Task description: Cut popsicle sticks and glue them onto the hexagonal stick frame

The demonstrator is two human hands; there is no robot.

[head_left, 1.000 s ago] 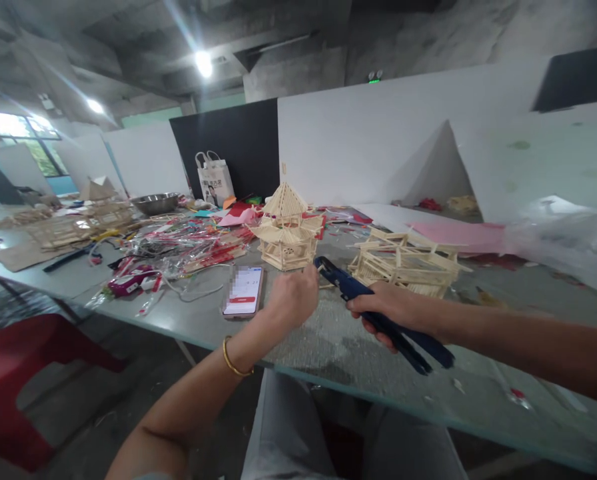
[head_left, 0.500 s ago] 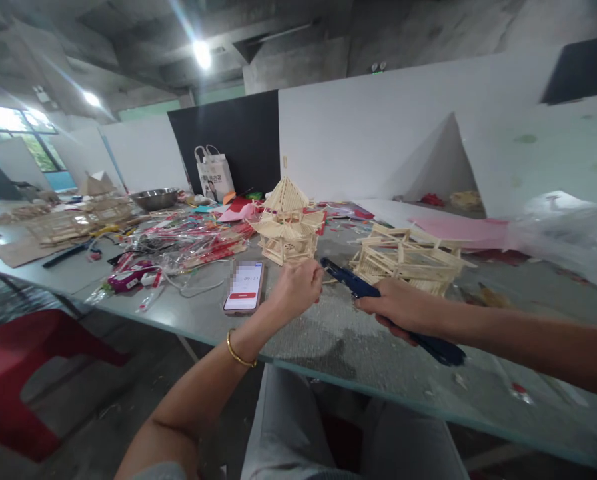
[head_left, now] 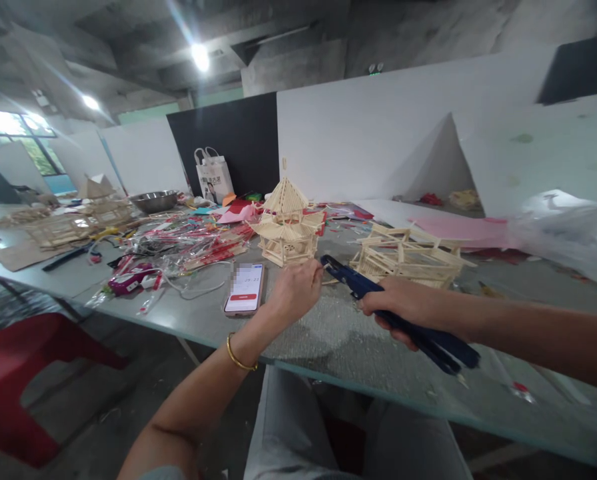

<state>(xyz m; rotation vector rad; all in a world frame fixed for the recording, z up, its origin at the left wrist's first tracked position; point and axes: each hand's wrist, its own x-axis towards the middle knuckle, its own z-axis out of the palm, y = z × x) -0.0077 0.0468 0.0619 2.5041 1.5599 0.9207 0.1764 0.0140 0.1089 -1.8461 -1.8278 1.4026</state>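
Note:
My right hand [head_left: 398, 303] is wrapped round dark blue pliers [head_left: 351, 280]. Their handles stand apart behind the hand, and the jaws point up and left. Just left of the jaw tips is my left hand [head_left: 298, 288], its fingers closed in a pinch; whatever may be between them is too small or hidden to make out. Behind the left hand stands a small pagoda model [head_left: 287, 230] made of thin wooden sticks. A second stick frame [head_left: 408, 257], open on top, sits beyond the right hand.
Left of my left hand lies a phone [head_left: 244, 288] with a lit screen. A purple glue gun [head_left: 131, 279] and plastic-wrapped red sticks [head_left: 198, 247] cover the left side. Farther back are a metal bowl [head_left: 153, 201] and a white bag [head_left: 214, 177]. A red stool [head_left: 43, 373] stands left of the table.
The handles of the pliers have spread apart in my right hand, which has shifted very slightly. My left hand has stayed nearly in place beside the jaws.

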